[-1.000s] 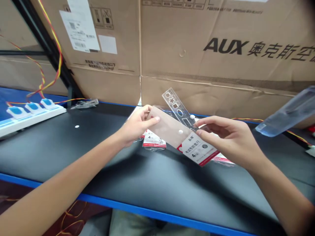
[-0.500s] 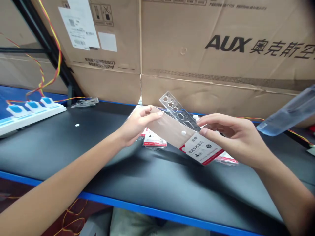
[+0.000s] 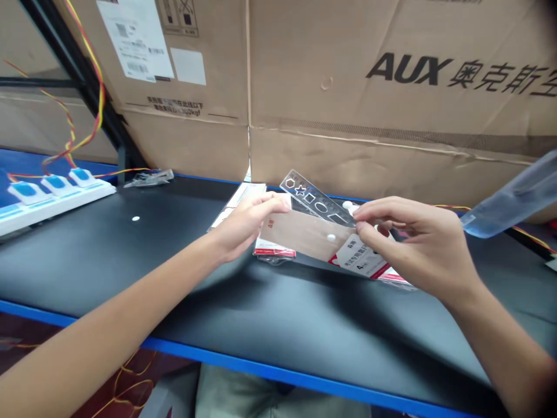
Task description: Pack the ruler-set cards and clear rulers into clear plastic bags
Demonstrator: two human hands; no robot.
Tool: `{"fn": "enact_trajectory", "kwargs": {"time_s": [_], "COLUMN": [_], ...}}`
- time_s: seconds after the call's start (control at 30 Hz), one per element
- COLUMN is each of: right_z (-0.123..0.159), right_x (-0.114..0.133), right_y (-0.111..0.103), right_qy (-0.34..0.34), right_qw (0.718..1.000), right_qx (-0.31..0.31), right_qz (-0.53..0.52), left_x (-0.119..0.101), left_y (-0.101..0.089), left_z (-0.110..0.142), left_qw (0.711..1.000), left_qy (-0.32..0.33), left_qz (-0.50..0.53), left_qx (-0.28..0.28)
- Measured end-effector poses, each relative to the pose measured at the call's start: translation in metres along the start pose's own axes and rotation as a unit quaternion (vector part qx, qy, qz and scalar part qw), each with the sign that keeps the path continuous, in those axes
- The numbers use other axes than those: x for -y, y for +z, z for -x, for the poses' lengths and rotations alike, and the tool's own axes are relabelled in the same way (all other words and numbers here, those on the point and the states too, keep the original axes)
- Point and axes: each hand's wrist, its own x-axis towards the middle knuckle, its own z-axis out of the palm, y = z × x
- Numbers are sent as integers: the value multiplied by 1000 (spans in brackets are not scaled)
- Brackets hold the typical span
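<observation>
My left hand (image 3: 243,226) pinches the upper left end of a translucent plastic pouch (image 3: 300,235), which has a snap button and a white and red printed label. A clear stencil ruler (image 3: 311,197) with cut-out shapes slants above the pouch. Its lower right end is between the thumb and fingers of my right hand (image 3: 418,238), which partly covers the pouch's label. Whether the ruler's end is inside the pouch I cannot tell. Beneath the hands lie a labelled pack (image 3: 275,251) on the left and another (image 3: 398,281) on the right, both partly hidden.
A white power strip (image 3: 56,203) with blue plugs is at the left. Crumpled clear plastic (image 3: 150,178) and a small white disc (image 3: 136,219) lie on the black tabletop (image 3: 108,261). Cardboard boxes (image 3: 304,87) stand behind. A translucent bluish plastic piece (image 3: 509,197) juts in from the right.
The pouch has turned to lie more level, its label end rising slightly. The ruler has tilted a little flatter along with it. Both hands keep their grip.
</observation>
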Motion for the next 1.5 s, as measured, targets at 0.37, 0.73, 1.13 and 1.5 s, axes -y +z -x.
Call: {"fn": "enact_trajectory", "kwargs": {"time_s": [0.37,0.73,1.13,1.5], "right_z": [-1,-3,-3,-4], "right_x": [-2,-2,-6,-10], "right_y": [-3,-3,-6,-6], "right_qy": [-24,-48,-71,-82], "right_qw": [998,998,996,995], "right_qx": [62,29,23,30], "right_qz": [-15,10,45,57], "left_x": [4,0,2,1], "left_y": [-6,1,-5,-5], "left_z": [-1,1,0,-1], "left_qw": [999,998,994,992], "left_qy": [-29,50,24,41], "left_qz": [15,-26,-99,-120], "left_qx": [26,-16,48,24]}}
